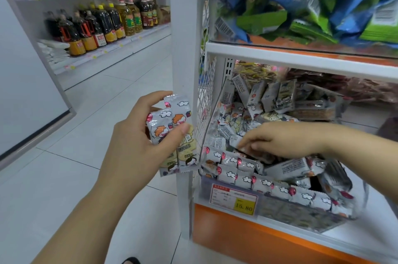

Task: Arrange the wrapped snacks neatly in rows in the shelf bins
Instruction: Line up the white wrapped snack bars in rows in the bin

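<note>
My left hand [137, 134] grips a small stack of grey wrapped snacks [172, 117] printed with clouds and a cartoon face, held upright outside the shelf, left of the white upright. My right hand [277, 141] reaches into the clear shelf bin [305, 216], fingers pinching a snack [235, 142] in the loose pile. A row of the same snacks [269, 184] stands lined up along the bin's front wall. More snacks [269, 95] lie jumbled at the back.
A red and yellow price tag [234, 198] hangs on the bin front. The shelf above holds blue and green bags [301, 9]. White wire mesh [206, 100] walls the bin's left side. Oil bottles [97, 24] line shelves across the tiled aisle.
</note>
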Demonstrator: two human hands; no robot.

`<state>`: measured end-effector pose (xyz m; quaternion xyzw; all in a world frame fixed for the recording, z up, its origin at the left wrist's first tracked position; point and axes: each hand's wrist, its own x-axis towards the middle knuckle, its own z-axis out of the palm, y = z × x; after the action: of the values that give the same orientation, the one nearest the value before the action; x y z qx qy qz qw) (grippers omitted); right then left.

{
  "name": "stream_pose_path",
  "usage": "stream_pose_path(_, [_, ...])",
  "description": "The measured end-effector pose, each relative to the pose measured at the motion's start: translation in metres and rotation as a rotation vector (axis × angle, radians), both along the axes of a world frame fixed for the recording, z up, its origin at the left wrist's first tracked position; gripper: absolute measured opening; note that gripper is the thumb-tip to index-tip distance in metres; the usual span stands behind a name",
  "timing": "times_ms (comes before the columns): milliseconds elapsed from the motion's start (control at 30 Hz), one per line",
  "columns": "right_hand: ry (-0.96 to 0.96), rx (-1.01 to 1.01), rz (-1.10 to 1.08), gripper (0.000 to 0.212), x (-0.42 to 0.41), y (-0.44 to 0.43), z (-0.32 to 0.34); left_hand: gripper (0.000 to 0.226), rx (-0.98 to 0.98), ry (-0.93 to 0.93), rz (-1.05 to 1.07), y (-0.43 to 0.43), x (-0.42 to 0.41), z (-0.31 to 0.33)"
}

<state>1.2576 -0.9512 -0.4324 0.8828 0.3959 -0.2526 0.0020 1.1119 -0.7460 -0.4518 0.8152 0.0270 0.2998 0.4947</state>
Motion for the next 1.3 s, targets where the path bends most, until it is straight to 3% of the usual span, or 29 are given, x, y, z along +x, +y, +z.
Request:
stream_pose_path(167, [-0.02, 0.163, 0.006, 0.031, 0.01, 0.031, 0.011, 0.044, -0.006, -0.001, -0.006, -0.002, 0.001, 0.002])
stream_pose_path(367, [-0.047, -0.027, 0.101, 0.032, 0.028, 0.061, -0.028, 0.043, 0.001, 0.002, -0.011, -0.001, 0.0, 0.002])
stream_pose_path(667, [-0.173, -0.131, 0.12, 0.043, 0.031, 0.037, -0.019, 0.041, 0.005, 0.02, -0.019, 0.003, 0.0, 0.001])
stream_pose_path(800, [-0.248, -0.133, 0.083, 0.029, 0.024, 0.018, -0.017, 0.043, 0.003, 0.015, -0.011, 0.003, -0.001, 0.0])
stream_pose_path(933, [-0.168, -0.083, 0.022, 0.018, 0.018, 0.001, -0.011, 0.044, 0.0, 0.017, 0.002, 0.004, -0.001, -0.001])
stream_pose_path(1133, [-0.171, -0.072, 0.074, 0.026, 0.014, -0.002, -0.019, 0.044, -0.004, 0.018, 0.0, -0.001, 0.0, 0.0])
stream_pose_path(1300, [-0.087, 0.059, 0.043, 0.032, 0.015, 0.013, -0.003, 0.042, -0.007, 0.021, 0.003, -0.002, 0.001, 0.001])
